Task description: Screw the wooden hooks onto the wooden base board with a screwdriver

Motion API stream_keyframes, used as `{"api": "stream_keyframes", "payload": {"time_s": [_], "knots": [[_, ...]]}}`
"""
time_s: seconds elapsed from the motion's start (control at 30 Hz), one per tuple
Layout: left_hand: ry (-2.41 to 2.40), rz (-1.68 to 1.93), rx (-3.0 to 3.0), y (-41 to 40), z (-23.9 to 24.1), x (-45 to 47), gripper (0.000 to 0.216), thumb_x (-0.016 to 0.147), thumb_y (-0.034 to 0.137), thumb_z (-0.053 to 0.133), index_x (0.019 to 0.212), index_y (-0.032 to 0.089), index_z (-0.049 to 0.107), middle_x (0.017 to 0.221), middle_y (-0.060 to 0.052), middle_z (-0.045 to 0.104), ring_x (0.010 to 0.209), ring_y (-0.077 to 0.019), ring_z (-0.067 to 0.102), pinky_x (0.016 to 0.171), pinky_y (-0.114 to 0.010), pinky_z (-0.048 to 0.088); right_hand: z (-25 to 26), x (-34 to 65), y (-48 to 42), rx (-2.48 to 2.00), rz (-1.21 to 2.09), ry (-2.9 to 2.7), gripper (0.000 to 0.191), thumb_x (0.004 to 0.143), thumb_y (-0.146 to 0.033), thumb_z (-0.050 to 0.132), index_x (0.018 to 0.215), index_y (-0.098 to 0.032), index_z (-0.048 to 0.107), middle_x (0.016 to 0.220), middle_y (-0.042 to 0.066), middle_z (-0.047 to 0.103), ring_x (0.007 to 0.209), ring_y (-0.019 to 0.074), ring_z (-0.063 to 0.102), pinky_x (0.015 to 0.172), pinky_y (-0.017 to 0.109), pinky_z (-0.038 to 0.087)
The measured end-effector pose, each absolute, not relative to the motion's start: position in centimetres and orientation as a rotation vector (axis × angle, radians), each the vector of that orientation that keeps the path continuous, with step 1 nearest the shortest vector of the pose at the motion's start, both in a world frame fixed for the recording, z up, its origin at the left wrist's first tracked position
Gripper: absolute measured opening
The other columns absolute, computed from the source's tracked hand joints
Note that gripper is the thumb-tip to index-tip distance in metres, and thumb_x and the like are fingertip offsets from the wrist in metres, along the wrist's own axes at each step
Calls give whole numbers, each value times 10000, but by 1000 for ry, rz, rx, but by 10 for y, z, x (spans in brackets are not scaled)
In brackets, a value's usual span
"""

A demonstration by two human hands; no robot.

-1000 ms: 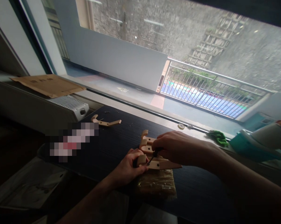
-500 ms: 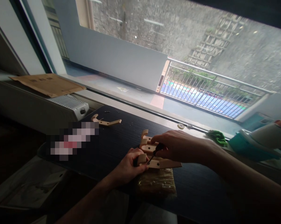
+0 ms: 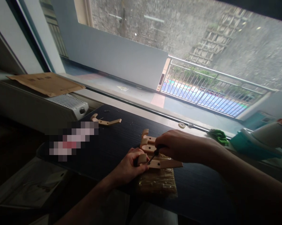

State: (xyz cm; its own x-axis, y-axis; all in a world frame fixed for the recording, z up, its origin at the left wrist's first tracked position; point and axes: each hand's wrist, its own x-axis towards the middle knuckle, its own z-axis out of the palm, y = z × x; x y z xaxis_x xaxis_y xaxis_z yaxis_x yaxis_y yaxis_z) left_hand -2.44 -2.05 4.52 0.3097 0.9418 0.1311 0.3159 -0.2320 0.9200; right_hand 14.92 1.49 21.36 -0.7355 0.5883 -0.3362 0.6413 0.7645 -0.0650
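My L hand (image 3: 130, 165) pinched the near wooden hook (image 3: 165, 164) atop the wrapped block (image 3: 157, 184); my R hand (image 3: 175, 143) had its fingers closed round a screwdriver (image 3: 156, 152), tip at one hole. Prob. mid-job: that hole unfinished; two hooks (image 3: 144, 144) behind & a lone hook (image 3: 109, 122) on the tabletop (image 3: 117, 140), status unclear.

Near the middle of the dark table (image 3: 115, 145), the person's left hand (image 3: 131, 165) grips the curled end of a wooden hook (image 3: 168, 164) over a tape-wrapped package (image 3: 158, 184). The right hand (image 3: 176, 145) holds a screwdriver (image 3: 156, 152), tip down at the hook. Two similar hooks (image 3: 149, 147) sit just behind; a loose hook (image 3: 105, 122) lies near the table's far-left corner.
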Motion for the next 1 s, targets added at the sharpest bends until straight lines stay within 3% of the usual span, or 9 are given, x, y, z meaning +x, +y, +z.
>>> {"api": "stream_keyframes", "payload": {"time_s": [0.3, 0.63, 0.87, 1.0], "knots": [[1156, 907, 1731, -21, 49, -24, 119, 698, 213, 660, 817, 208, 652, 939, -20, 604, 982, -218, 543, 907, -318, 423, 222, 142, 7, 973, -206, 2663, 139, 766, -137, 534, 837, -218, 621, 662, -8, 605, 522, 106, 467, 457, 238, 263], [1144, 905, 1739, -19, 48, -25, 136, 679, 203, 672, 814, 216, 655, 954, -20, 618, 968, -211, 547, 915, -314, 420, 216, 138, 14, 854, -277, 2654, 158, 767, -57, 514, 798, -179, 609, 760, 10, 628, 612, 105, 512, 530, 228, 320], [1134, 930, 1761, -19, 46, -24, 127, 691, 195, 671, 814, 220, 651, 925, -6, 618, 963, -206, 544, 902, -301, 416, 208, 141, 17, 977, -224, 2674, 116, 815, -174, 505, 754, -172, 604, 649, 1, 591, 515, 94, 449, 481, 238, 285], [1126, 977, 1741, -20, 45, -24, 153, 689, 180, 669, 837, 215, 656, 997, -23, 596, 1016, -207, 527, 921, -289, 415, 215, 137, 15, 1004, -173, 2624, 100, 805, -217, 535, 817, -198, 632, 667, 0, 609, 539, 109, 494, 466, 241, 264]]}}
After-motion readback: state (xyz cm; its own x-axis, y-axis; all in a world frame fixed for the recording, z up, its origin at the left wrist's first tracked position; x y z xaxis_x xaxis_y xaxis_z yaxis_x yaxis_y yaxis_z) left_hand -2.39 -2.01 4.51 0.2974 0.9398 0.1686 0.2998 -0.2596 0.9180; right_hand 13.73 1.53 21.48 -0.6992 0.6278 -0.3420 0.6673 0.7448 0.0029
